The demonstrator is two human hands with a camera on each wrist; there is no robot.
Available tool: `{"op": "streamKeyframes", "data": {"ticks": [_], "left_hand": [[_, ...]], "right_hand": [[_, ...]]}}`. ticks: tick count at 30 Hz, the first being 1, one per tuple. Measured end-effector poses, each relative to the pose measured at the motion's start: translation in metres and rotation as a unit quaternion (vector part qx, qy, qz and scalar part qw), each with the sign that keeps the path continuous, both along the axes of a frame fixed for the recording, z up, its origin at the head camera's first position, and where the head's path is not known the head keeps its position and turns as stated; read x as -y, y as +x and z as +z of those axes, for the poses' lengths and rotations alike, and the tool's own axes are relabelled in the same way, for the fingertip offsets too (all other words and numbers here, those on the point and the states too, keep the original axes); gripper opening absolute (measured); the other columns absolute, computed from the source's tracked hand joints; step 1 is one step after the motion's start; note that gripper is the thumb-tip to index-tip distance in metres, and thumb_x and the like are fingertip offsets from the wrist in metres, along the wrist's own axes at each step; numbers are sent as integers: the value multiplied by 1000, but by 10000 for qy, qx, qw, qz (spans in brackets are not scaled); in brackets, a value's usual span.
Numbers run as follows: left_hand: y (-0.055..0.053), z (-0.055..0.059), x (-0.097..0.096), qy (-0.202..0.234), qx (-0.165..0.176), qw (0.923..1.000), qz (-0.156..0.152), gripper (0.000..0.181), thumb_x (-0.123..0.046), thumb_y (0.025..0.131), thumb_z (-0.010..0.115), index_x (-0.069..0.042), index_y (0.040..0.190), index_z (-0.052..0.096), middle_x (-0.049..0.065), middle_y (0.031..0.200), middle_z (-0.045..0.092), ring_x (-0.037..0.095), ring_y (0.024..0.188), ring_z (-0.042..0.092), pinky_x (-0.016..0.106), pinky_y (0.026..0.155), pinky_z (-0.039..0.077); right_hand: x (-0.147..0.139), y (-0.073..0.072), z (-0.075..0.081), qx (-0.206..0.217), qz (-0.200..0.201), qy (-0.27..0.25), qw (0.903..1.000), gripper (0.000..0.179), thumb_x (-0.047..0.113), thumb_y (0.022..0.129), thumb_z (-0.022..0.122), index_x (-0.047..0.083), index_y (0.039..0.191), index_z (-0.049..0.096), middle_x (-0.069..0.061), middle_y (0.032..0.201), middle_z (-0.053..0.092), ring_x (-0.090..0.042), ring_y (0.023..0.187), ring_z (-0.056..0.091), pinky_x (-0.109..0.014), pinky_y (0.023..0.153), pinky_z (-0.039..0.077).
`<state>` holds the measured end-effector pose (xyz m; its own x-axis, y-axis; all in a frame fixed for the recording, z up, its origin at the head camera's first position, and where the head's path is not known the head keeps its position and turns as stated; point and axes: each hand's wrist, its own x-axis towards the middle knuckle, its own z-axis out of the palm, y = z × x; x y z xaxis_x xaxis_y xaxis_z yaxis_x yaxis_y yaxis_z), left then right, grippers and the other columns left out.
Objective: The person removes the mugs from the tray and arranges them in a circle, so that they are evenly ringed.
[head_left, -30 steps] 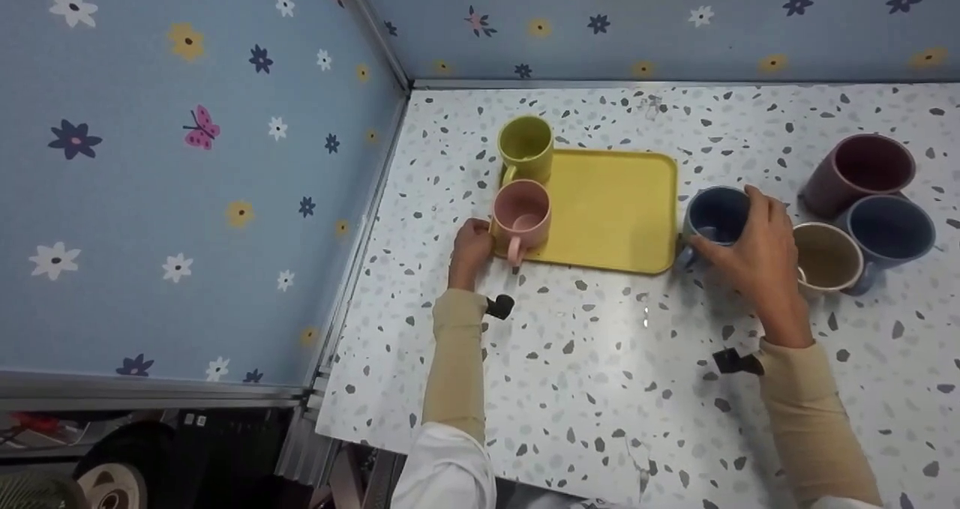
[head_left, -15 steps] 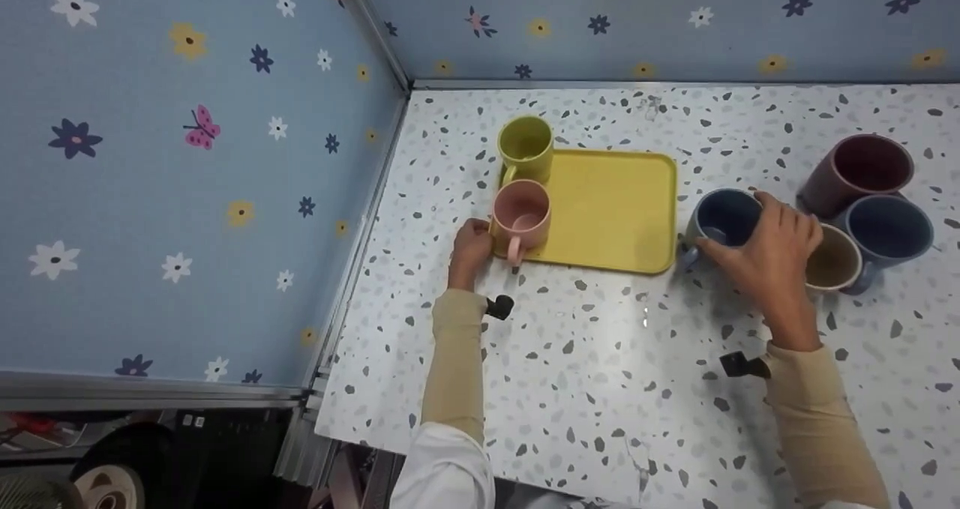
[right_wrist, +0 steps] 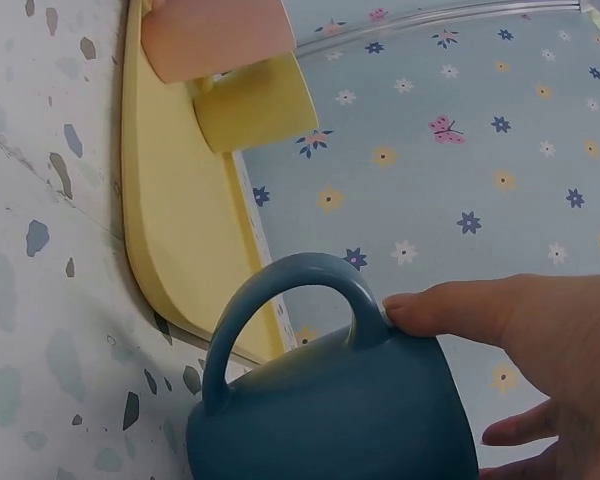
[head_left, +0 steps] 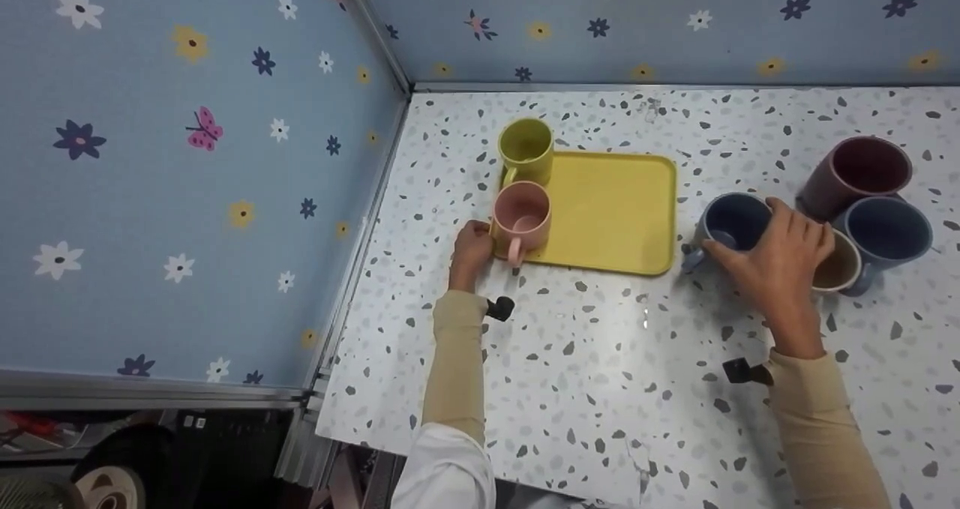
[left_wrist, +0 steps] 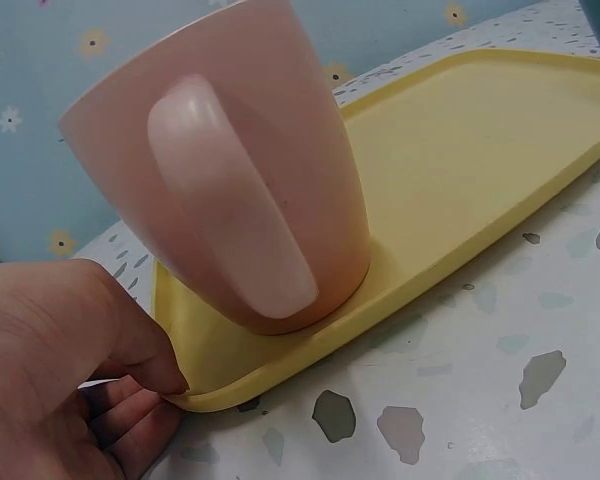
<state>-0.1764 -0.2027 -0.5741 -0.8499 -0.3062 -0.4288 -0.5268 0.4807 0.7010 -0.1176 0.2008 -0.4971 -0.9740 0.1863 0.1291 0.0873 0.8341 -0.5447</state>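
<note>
My left hand (head_left: pixel 472 253) pinches the near left corner of a yellow tray (head_left: pixel 611 213), with the thumb on the rim and fingers lower down, as the left wrist view shows. On the tray's left side stand a pink mug (head_left: pixel 523 213) and, behind it, a yellow-green mug (head_left: pixel 526 149). Just right of the tray, my right hand (head_left: pixel 780 265) grips a blue mug (right_wrist: pixel 330 410) by its rim. The thumb lies by the handle, and the other fingers reach around the far side. That mug's handle points toward the tray.
Right of my right hand, a cream mug (head_left: pixel 838 265), a second blue mug (head_left: pixel 887 232) and a maroon mug (head_left: pixel 855 175) stand close together. A flowered wall panel (head_left: pixel 660 37) bounds the speckled table (head_left: pixel 570 389) at the back, another (head_left: pixel 187 194) at the left.
My right hand has moved the blue mug to the right, away from the tray's edge and nearer the cream mug. The left hand, the tray and its two mugs have stayed put.
</note>
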Motion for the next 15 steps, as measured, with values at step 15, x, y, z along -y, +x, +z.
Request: {"op": "streamKeyframes", "data": {"ticks": [15], "left_hand": [[3, 1, -1, 13, -119, 9999, -9, 28, -17, 85, 42, -11, 109, 55, 5, 104, 57, 17, 92, 51, 31, 80, 42]], "right_hand": [[-2, 1, -1, -56, -244, 58, 9997, 101, 55, 63, 76, 2, 137, 33, -29, 132, 39, -45, 125, 28, -52, 107, -1]]}}
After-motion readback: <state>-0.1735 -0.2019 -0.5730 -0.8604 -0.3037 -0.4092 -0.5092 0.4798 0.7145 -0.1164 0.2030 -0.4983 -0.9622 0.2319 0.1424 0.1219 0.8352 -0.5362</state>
